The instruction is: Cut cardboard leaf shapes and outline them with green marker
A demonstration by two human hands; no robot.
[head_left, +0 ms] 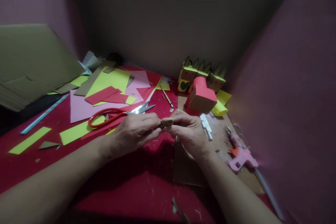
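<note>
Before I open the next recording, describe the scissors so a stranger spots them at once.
On the red surface, coloured papers spread on the left. At their near side, just beyond the left hand, lie the scissors. Their looped red handle and parted metal blades set them apart from the papers.

- Small cardboard piece (167, 123), centre: brown.
- Scissors (121, 111), left: orange-red handles, silver blades.
- Tablecloth (126, 196): deep red.
- Paper sheets (112, 81), far left: yellow, pink and red.
- Narrow strip (43, 116), left: light blue, striped.
- Box model (202, 98), far right: coral red, brown front.
- Spiky-topped model (189, 73) behind it: yellow and brown, with a dark green patch.
- Glue gun (242, 157), right: pink, orange trigger.
</note>
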